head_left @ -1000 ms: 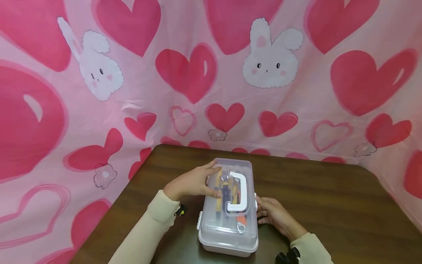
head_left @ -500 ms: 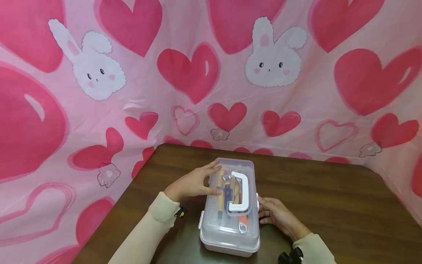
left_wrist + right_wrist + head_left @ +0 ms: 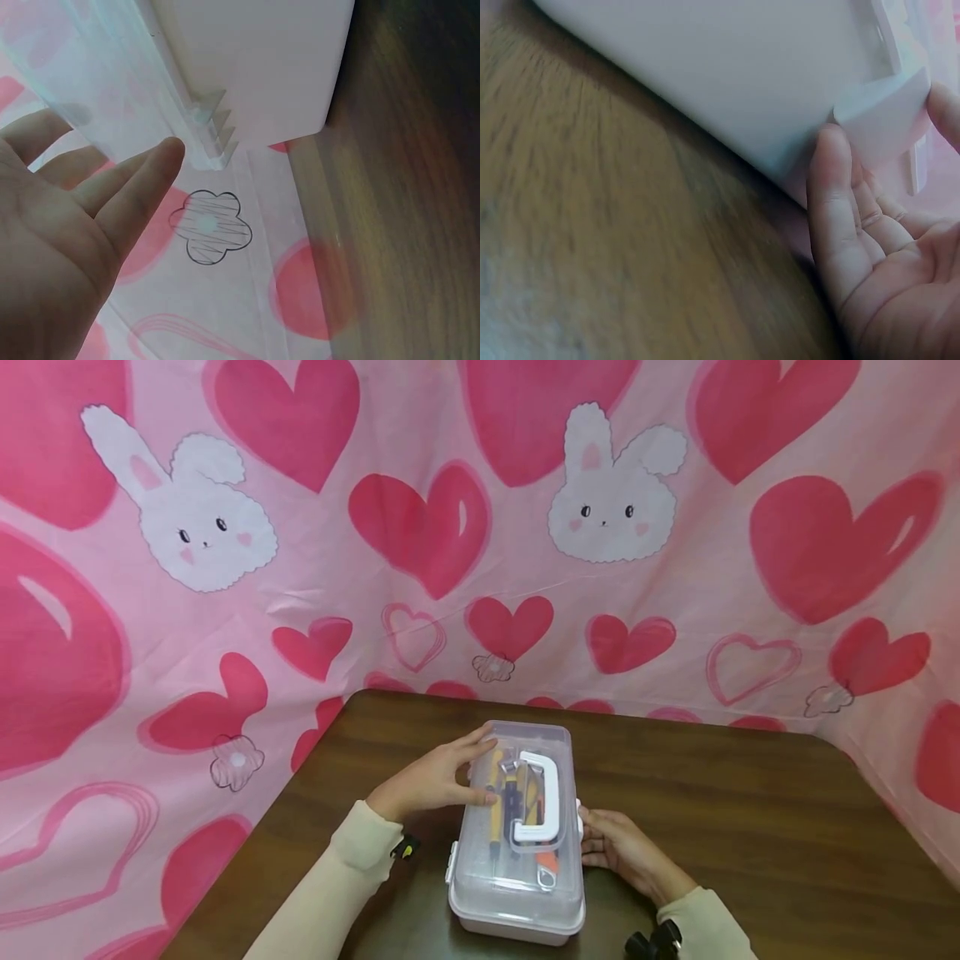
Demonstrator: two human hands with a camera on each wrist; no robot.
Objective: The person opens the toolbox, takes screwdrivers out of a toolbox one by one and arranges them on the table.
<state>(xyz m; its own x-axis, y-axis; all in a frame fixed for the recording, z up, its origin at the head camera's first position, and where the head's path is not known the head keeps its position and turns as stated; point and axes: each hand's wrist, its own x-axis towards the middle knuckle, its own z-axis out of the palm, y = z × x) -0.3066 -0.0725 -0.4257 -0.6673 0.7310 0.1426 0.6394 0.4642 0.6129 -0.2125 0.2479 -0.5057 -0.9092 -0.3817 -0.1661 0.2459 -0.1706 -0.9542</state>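
Note:
A plastic toolbox stands on the table, with a see-through lid over a pale base. Tools with yellow handles and an orange one show through the lid. My left hand rests spread along the lid's left side; in the left wrist view its fingers look fairly straight. On the box's right side, my right hand pinches a white latch between thumb and finger, and the latch tilts outward from the wall. The white carrying handle lies flat on top.
The box stands on a dark brown wooden table. A pink cloth with hearts and rabbits hangs behind and on the left side. White hinges or clips show on the box's left side.
The view shifts slightly. Both hands keep their places on the toolbox, with no other clear change.

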